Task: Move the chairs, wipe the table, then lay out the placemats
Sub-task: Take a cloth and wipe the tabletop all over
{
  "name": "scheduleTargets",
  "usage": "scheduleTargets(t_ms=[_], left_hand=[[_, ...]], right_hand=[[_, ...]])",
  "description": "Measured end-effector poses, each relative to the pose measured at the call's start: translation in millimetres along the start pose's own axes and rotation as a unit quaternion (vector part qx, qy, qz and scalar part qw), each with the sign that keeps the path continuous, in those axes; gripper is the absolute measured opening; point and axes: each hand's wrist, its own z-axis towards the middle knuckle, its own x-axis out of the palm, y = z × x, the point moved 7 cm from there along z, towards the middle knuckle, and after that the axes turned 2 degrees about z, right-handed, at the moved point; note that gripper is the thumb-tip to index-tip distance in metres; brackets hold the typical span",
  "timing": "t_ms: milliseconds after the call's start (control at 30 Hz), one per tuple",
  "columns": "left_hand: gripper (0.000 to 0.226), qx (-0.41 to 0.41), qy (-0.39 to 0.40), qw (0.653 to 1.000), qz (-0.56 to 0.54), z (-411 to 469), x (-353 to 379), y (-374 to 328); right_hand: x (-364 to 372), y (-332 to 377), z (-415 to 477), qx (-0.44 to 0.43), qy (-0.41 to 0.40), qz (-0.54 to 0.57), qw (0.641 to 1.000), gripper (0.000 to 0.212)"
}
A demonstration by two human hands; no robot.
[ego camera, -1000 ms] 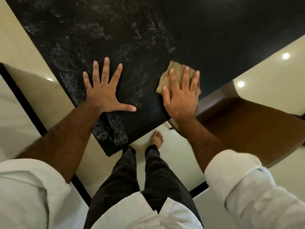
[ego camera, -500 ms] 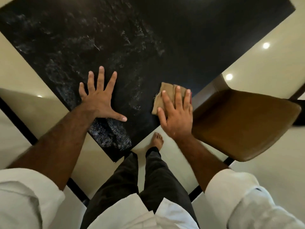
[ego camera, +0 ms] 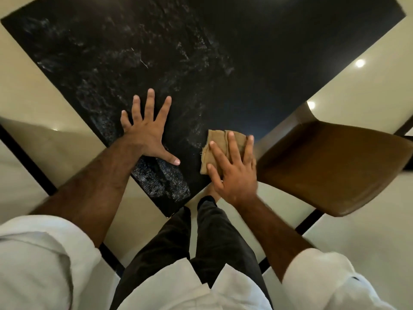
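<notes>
A black stone-patterned table [ego camera: 178, 52] fills the upper view, one corner pointing at me. My left hand [ego camera: 148, 133] lies flat on it with fingers spread, near the left edge of that corner. My right hand [ego camera: 234, 171] presses a folded tan cloth [ego camera: 215, 142] onto the table with straight fingers, close to the right edge. Wet streaks shine around the corner. A brown chair seat [ego camera: 335, 166] stands just right of the table edge, beside my right hand.
Cream floor tiles [ego camera: 368, 90] with dark joint lines surround the table and reflect ceiling lights. My legs in dark trousers [ego camera: 201, 238] and one bare foot stand below the table corner. The chair's dark frame [ego camera: 404, 130] shows at the far right.
My right hand has dragged the cloth back toward me along the table's right edge. The left hand stays flat in place. My head has shifted, bringing more of the chair into view.
</notes>
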Motion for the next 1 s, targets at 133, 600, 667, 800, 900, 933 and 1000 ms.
scheduleTargets(t_ms=[133, 600, 667, 800, 900, 933, 1000], left_hand=[[0.188, -0.002, -0.005, 1.0, -0.006, -1, -4, 0], [0.187, -0.062, -0.032, 0.997, 0.045, 0, -29, 22], [0.193, -0.079, -0.027, 0.996, 0.027, 3, -32, 33], [0.197, -0.075, -0.014, 0.997, -0.026, 10, -27, 41], [0.198, -0.083, -0.005, 0.996, -0.031, 13, -27, 42], [0.198, -0.083, -0.001, 0.996, -0.029, 14, -27, 42], [0.196, -0.081, 0.003, 0.996, -0.024, 16, -31, 42]], right_hand=[[-21, -28, 50, 0.081, -0.022, 0.014, 0.996, 0.072], [-3, 34, 24, -0.1, 0.025, -0.029, 0.994, 0.074], [-17, 13, 53, -0.07, 0.013, -0.034, 0.997, 0.074], [-58, -9, 168, -0.012, -0.064, -0.024, 0.998, 0.069], [-79, 19, 236, -0.04, -0.114, -0.032, 0.992, 0.067], [-79, 34, 247, -0.05, -0.115, -0.039, 0.991, 0.067], [-73, 62, 245, -0.081, -0.102, -0.044, 0.991, 0.068]])
